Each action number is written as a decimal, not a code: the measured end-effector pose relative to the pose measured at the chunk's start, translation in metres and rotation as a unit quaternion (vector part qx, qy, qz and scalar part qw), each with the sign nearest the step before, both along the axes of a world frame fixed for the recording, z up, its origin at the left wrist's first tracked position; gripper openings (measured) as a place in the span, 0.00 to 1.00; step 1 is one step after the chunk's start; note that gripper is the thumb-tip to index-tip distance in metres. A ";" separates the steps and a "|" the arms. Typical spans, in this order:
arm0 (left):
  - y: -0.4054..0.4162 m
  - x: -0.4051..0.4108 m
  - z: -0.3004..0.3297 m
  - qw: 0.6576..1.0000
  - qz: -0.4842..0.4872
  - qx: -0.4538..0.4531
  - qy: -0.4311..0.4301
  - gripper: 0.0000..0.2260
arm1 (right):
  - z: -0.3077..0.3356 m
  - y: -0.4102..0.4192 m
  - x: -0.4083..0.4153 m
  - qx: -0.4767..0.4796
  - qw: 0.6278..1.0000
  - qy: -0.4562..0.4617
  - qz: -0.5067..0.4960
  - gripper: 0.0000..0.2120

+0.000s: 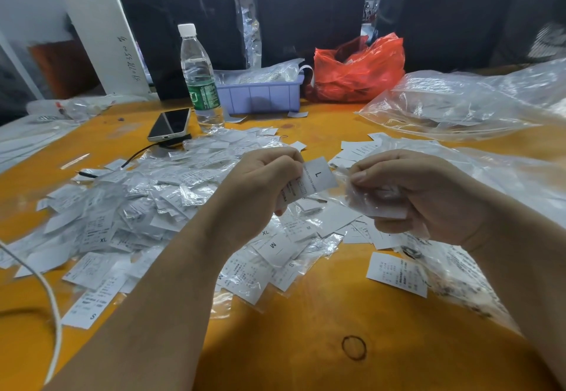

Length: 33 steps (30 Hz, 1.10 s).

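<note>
left hand (263, 182) pinches a white fabric size label printed with an l (318, 178) between thumb and curled fingers, above the middle of the orange wooden table (306, 329). right hand (413, 194), at three o'clock of it, curls its fingers round a small clear plastic sleeve (370, 200), thumb pressing the top edge. label and sleeve sit just apart, so this one is not yet in. at nine o'clock a big heap of sleeved labels (147, 197) says plenty looks done. bare white labels (358, 148) at one o'clock suggest a batch left. clear water bottle (200, 84) and dark phone (170, 124) wait at eleven.
</note>
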<state>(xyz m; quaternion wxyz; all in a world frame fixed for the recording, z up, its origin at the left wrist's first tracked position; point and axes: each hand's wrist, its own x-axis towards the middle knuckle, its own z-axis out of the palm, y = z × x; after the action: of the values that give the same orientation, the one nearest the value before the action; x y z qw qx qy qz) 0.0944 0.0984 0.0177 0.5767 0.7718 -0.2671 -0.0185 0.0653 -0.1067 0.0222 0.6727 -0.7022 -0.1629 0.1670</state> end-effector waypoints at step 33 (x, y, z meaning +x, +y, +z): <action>-0.007 -0.003 -0.007 0.997 0.074 0.016 0.035 0.13 | -0.004 0.004 0.002 -0.063 0.991 -0.083 -0.079 0.10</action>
<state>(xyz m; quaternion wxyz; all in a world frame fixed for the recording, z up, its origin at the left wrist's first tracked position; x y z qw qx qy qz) 0.0910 0.0911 0.0112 0.5735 0.7972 -0.1886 -0.0073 0.0677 -0.1022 0.0181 0.6225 -0.7652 -0.1513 0.0645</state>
